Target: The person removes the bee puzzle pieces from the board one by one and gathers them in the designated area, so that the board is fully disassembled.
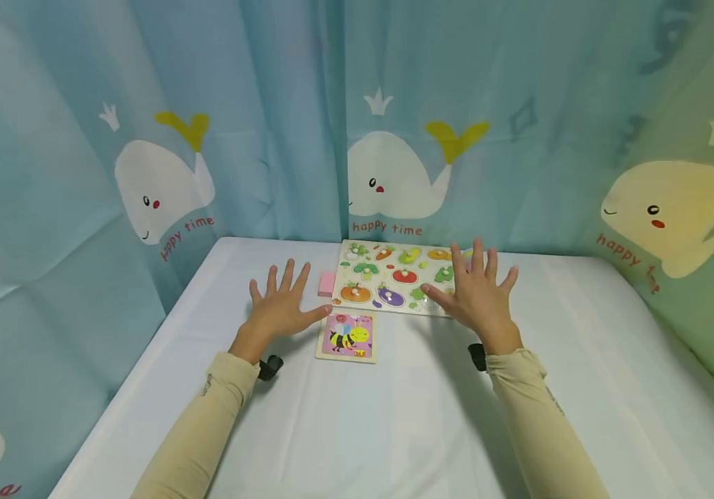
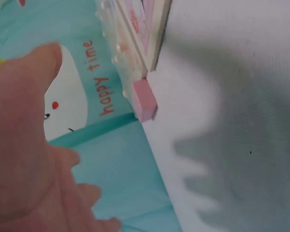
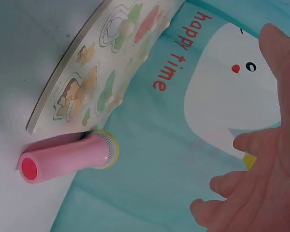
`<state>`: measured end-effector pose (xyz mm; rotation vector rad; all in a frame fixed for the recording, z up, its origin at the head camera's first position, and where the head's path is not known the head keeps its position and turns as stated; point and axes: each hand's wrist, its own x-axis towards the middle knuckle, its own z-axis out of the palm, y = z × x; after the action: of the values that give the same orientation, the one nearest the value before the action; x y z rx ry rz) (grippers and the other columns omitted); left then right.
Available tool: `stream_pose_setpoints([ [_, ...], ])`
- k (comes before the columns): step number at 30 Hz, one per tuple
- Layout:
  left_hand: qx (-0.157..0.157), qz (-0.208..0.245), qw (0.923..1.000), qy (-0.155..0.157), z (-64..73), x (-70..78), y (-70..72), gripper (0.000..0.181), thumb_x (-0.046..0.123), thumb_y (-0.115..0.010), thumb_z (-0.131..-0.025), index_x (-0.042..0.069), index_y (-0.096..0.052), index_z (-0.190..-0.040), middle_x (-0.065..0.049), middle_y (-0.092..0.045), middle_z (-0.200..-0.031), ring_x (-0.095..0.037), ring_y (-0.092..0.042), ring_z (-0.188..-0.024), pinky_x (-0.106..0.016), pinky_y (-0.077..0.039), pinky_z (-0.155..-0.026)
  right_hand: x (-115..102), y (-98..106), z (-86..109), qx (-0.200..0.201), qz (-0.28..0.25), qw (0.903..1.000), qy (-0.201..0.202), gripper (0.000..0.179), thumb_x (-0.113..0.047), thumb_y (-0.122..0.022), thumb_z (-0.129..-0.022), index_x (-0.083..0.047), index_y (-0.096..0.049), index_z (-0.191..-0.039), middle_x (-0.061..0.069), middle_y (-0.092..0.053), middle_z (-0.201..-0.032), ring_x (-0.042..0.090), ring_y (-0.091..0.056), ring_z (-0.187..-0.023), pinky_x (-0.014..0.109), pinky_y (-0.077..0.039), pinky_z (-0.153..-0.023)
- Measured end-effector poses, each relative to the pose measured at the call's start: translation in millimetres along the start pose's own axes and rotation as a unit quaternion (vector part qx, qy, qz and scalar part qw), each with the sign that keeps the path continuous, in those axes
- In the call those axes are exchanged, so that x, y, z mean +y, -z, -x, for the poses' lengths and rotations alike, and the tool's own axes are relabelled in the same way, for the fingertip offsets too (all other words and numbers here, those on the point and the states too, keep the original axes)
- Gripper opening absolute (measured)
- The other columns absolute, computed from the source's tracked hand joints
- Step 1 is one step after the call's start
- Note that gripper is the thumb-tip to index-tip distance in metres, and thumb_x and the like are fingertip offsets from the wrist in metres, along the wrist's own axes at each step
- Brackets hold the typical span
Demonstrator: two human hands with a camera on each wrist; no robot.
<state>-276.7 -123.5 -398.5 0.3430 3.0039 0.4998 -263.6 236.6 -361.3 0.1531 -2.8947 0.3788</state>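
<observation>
My left hand hovers over the white table with its fingers spread and holds nothing. Its thumb overlaps the corner of a small square bee picture puzzle in the head view. The right hand, also spread and holding nothing, is in front of the right end of a wooden vegetable knob puzzle board, hiding part of it. A pink block lies against the board's left side. Beside its right end, a pink tube with a yellow-rimmed end shows in the right wrist view, mostly hidden by the hand from the head.
A white cloth covers the table. Blue curtains printed with white whales hang right behind the board and along both sides. Black wrist straps with cameras sit below both hands, over beige sleeves.
</observation>
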Motion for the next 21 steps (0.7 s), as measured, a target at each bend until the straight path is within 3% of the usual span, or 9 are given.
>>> stream_pose_setpoints([
  [7,-0.095,0.032,0.9935,-0.053,7.0,2.2,-6.3,0.109,0.068,-0.068,-0.095,0.018,-0.013,-0.174,-0.012,-0.006,-0.18,-0.046,0.001,-0.162,-0.076,0.0,-0.121,-5,-5,-0.4,0.001,0.001,0.9999,0.011,0.102,-0.059,-0.069,-0.099,-0.003,-0.022,-0.17,0.037,-0.004,-0.172,0.061,-0.004,-0.156,0.087,0.004,-0.111],
  [11,-0.144,0.056,0.9861,-0.061,8.5,4.3,-11.5,0.113,0.065,-0.075,-0.091,0.018,-0.016,-0.174,-0.009,-0.01,-0.18,-0.046,-0.003,-0.162,-0.073,-0.003,-0.123,-5,-9,-0.6,-0.012,-0.001,0.9999,0.009,0.102,-0.06,-0.068,-0.1,-0.003,-0.021,-0.17,0.037,-0.003,-0.172,0.061,-0.005,-0.156,0.087,0.003,-0.111],
  [15,-0.168,0.055,0.9827,-0.055,7.5,4.3,-13.6,0.116,0.065,-0.078,-0.087,0.018,-0.017,-0.174,-0.007,-0.011,-0.18,-0.043,-0.002,-0.163,-0.07,-0.001,-0.125,-6,-10,-2.7,-0.019,-0.006,0.9998,0.009,0.101,-0.059,-0.067,-0.1,-0.003,-0.021,-0.17,0.037,-0.005,-0.172,0.06,-0.006,-0.156,0.086,0.002,-0.112],
  [21,-0.18,0.034,0.9821,-0.045,6.2,3.0,-14.5,0.116,0.067,-0.079,-0.084,0.017,-0.023,-0.173,-0.006,-0.013,-0.179,-0.039,-0.002,-0.164,-0.068,-0.001,-0.126,-9,-10,-5.3,-0.019,-0.01,0.9996,0.018,0.099,-0.058,-0.067,-0.101,-0.004,-0.022,-0.17,0.037,-0.007,-0.171,0.06,-0.008,-0.156,0.086,0.0,-0.113],
])
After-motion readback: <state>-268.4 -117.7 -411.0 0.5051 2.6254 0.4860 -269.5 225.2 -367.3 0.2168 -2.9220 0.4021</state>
